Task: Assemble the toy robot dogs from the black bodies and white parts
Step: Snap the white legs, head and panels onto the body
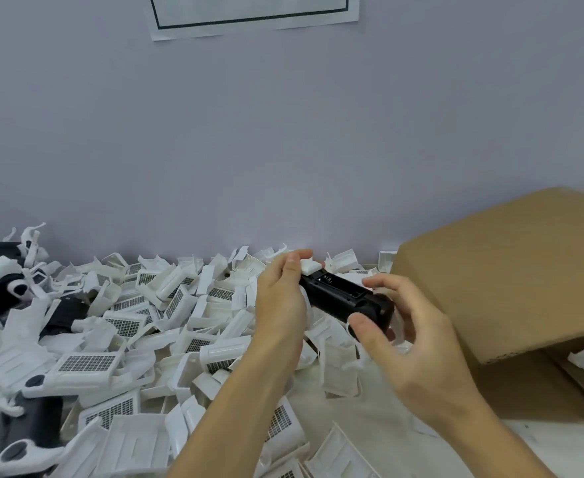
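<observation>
Wall paper (249, 15) cut off at top; cardboard box (511, 270) runs off right; right fingers (380, 284) blurred.

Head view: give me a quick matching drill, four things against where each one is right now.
Things:
1. black body
2. small white part
3. cardboard box
4. printed sheet

Places:
A. on the wall, top of view
B. held between both hands
C. at the right, lying tilted
D. under the left thumb, on the body's far end

Pairs: 1-B, 2-D, 3-C, 4-A
</observation>
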`<state>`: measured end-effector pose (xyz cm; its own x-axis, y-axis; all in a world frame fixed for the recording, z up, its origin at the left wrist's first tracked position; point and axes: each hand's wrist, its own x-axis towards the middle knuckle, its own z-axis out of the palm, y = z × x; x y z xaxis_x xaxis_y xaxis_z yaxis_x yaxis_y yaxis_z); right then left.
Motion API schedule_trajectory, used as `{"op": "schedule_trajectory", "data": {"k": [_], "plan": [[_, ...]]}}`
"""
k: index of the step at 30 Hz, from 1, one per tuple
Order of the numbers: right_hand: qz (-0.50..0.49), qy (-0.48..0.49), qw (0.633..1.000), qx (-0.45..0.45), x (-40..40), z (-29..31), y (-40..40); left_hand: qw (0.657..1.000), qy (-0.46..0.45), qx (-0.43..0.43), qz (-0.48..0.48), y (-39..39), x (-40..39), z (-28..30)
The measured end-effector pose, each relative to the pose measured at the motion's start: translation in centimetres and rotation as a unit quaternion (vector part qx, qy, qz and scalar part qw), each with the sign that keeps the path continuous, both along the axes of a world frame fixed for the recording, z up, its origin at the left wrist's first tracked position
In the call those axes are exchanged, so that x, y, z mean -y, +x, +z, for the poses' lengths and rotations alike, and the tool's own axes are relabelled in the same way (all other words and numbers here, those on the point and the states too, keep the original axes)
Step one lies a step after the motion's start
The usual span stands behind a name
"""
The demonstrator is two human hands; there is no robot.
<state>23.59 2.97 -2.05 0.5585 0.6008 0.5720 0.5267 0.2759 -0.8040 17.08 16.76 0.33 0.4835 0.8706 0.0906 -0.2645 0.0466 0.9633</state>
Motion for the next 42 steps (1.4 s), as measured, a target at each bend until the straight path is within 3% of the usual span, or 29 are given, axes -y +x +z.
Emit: {"op": "schedule_trajectory", "data": {"k": [9,15,19,23,28,34,39,42], "plan": [[-0.042,-0.111,0.986,0.115,-0.3,0.1,-0.1,0.992,0.114,-0.023,0.043,0.1,0.2,-0.2],[-0.053,-0.077,0.990,0.108,-0.4,0.1,-0.2,0.992,0.120,-0.025,0.029,-0.1,0.4,-0.1],[-0.093,-0.045,0.991,0.084,-0.3,0.0,0.3,0.985,0.163,-0.049,-0.016,0.3,1.1,-0.2],[-0.162,-0.005,0.986,0.040,-0.2,-0.8,1.3,0.957,0.256,-0.129,0.039,0.4,1.8,-0.5],[-0.158,0.028,0.986,-0.043,-0.4,-1.3,1.9,0.968,0.107,-0.159,-0.160,0.6,2.0,-0.4],[-0.057,-0.008,0.995,-0.083,-0.6,-1.3,1.1,0.971,0.053,-0.095,-0.212,1.0,2.2,-1.2],[-0.042,0.001,0.993,-0.113,-0.1,-0.5,1.9,0.965,0.164,-0.105,-0.177,1.1,2.7,-1.2],[-0.052,0.019,0.992,-0.114,-0.1,0.2,2.2,0.930,0.282,-0.120,-0.202,0.8,3.2,-1.3]]}}
